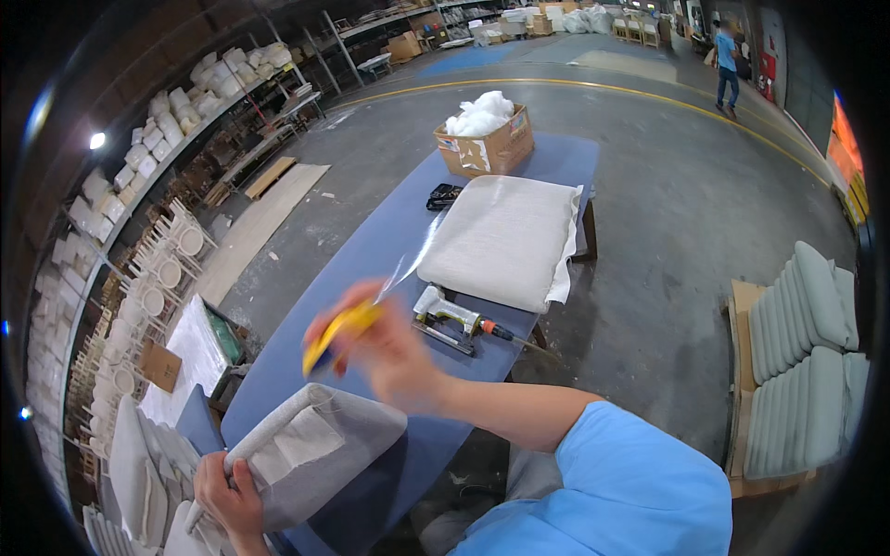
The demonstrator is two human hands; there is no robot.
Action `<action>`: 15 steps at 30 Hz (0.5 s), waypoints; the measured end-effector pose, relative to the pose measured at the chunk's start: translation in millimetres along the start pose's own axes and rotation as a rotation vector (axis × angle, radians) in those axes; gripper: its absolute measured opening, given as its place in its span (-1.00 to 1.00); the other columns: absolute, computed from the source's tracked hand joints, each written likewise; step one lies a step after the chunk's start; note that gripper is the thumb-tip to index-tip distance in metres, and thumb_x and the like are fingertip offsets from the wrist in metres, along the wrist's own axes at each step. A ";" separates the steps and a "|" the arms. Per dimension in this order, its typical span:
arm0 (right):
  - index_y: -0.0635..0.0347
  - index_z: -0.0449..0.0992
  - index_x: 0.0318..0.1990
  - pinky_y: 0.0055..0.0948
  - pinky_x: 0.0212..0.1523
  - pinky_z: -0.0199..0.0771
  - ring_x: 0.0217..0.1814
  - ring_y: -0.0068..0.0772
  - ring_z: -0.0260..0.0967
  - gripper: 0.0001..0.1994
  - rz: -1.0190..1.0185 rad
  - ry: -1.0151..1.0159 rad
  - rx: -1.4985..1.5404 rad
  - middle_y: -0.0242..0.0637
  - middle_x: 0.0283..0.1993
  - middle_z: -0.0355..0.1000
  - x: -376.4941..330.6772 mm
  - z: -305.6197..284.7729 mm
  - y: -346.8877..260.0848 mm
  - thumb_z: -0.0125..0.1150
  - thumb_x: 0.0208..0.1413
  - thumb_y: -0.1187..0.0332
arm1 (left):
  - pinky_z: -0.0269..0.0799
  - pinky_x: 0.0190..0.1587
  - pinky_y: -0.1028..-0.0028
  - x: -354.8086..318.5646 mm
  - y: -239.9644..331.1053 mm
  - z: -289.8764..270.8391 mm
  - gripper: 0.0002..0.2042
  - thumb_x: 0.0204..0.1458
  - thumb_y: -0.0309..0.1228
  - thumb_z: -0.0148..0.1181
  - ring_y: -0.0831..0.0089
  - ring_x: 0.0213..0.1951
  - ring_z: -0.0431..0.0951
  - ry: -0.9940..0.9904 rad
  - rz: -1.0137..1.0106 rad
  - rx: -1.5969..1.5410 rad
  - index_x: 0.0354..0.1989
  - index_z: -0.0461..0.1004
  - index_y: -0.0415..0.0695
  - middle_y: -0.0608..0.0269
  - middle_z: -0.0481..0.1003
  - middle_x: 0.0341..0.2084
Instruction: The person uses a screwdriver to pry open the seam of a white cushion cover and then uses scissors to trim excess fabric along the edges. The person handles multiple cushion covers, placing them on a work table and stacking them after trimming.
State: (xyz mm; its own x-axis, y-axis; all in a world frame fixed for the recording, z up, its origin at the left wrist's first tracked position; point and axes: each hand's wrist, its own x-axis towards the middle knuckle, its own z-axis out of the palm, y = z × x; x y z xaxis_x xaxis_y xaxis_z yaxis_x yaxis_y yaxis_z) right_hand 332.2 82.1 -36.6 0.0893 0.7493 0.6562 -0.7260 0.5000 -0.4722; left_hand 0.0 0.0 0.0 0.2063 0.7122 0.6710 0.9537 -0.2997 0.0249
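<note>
My left hand [229,496] grips the edge of a light grey fabric-covered seat cushion [366,431], tilted up on the near end of the table. A paler square patch lies on the side facing me. My right hand [380,347], blurred by motion, is raised above that cushion and closed around a yellow-handled tool [345,334]. Pale streaks run up from the tool; its exact kind is smeared. A pneumatic staple gun [450,310] with a hose lies to the right of this hand. Beyond it rests another light grey padded seat [505,236], fabric showing loose along its right edge.
The blue-topped table [343,269] carries a cardboard box [505,148] of white stuffing and a small black object [444,195]. Stacked cushions [802,361] stand on the right, more cushions [139,473] at lower left. Chair frames [167,269] line the left. A person [727,65] is far off.
</note>
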 end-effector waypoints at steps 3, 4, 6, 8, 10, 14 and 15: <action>-0.12 0.12 0.17 -0.36 -0.04 0.60 0.21 -0.21 0.51 -0.79 0.077 -0.018 -0.097 -0.07 0.15 0.47 -8.6 0.0 0.1 -0.05 0.54 0.30 | 0.25 -0.31 0.09 1.0 -5.9 4.1 -0.62 0.33 -0.12 0.10 -0.08 -0.41 0.44 -0.014 0.000 -0.025 -0.34 0.47 -0.25 0.00 0.41 -0.51; -0.11 0.12 0.17 -0.39 -0.06 0.59 0.18 -0.28 0.51 -0.80 -0.067 0.058 -0.022 -0.10 0.13 0.48 -2.3 8.6 -3.7 -0.05 0.54 0.30 | 0.25 -0.31 0.09 6.7 -3.9 -2.0 -0.62 0.32 -0.13 0.11 -0.07 -0.41 0.44 -0.005 0.016 -0.006 -0.35 0.46 -0.25 0.00 0.40 -0.51; -0.07 0.13 0.16 -0.48 -0.10 0.55 0.12 -0.45 0.49 -0.80 -0.246 0.048 -0.011 -0.15 0.10 0.50 -1.4 18.1 2.2 -0.04 0.53 0.32 | 0.25 -0.32 0.11 16.5 -2.7 -6.3 -0.64 0.32 -0.17 0.12 -0.05 -0.42 0.44 0.010 0.029 0.015 -0.36 0.45 -0.25 -0.01 0.39 -0.53; -0.07 0.13 0.17 -0.50 -0.10 0.55 0.09 -0.48 0.48 -0.79 -0.012 -0.046 -0.190 -0.14 0.12 0.49 -6.4 10.5 10.3 -0.02 0.53 0.33 | 0.25 -0.34 0.14 22.8 -2.9 -4.9 -0.67 0.34 -0.22 0.13 0.00 -0.45 0.43 0.023 0.019 0.023 -0.36 0.45 -0.25 -0.01 0.38 -0.54; -0.06 0.14 0.17 -0.51 -0.11 0.55 0.07 -0.49 0.47 -0.78 0.033 -0.080 -0.274 -0.14 0.12 0.49 -9.2 9.0 12.3 -0.01 0.52 0.34 | 0.25 -0.32 0.11 17.6 -5.5 -2.0 -0.68 0.29 -0.21 0.16 -0.06 -0.42 0.43 0.012 0.010 -0.037 -0.37 0.45 -0.24 -0.02 0.39 -0.53; -0.03 0.16 0.18 -0.59 -0.21 0.47 -0.15 -0.60 0.38 -0.75 -0.101 -0.120 -0.291 -0.23 0.04 0.50 -14.5 17.3 26.0 0.04 0.50 0.39 | 0.28 -0.30 0.09 15.9 1.9 4.3 -0.71 0.22 -0.23 0.22 -0.07 -0.40 0.45 0.054 0.010 -0.032 -0.39 0.46 -0.22 0.00 0.41 -0.52; -0.05 0.15 0.19 -0.54 -0.19 0.51 -0.10 -0.53 0.44 -0.74 -0.036 -0.091 -0.234 -0.18 0.07 0.49 -12.4 13.3 22.3 0.03 0.50 0.39 | 0.29 -0.30 0.10 19.3 0.7 5.0 -0.72 0.20 -0.23 0.24 -0.06 -0.40 0.46 0.092 0.025 -0.026 -0.40 0.47 -0.21 0.01 0.42 -0.52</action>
State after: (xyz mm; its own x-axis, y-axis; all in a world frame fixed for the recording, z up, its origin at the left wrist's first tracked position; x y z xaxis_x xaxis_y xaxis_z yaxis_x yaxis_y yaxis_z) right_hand 305.9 78.2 -47.4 0.0431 0.6921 0.7205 -0.5447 0.6208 -0.5637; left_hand 5.8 16.6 9.3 0.2077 0.6434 0.7368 0.9422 -0.3341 0.0262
